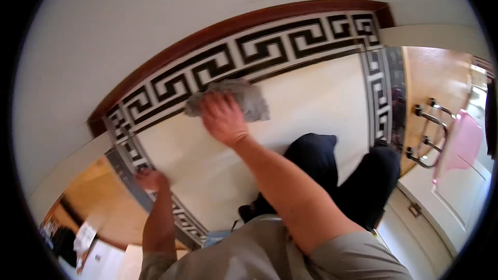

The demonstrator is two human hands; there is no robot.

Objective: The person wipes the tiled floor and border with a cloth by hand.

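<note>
Fingers [215, 105] of right hand [223, 118] spreading flat, pressing grey cloth [244, 98] onto floor [311, 103] for wiping; left hand [150, 179] bracing on border tiles [124, 148], finger state unclear.

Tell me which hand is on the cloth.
The right hand: it presses flat on the grey cloth near the patterned floor border. The left hand rests on the floor by the side border, with no cloth under it.

grey cloth [248, 98] crumpled, flat on cream floor beside black key-pattern border, partly under right hand [224, 118].
</note>
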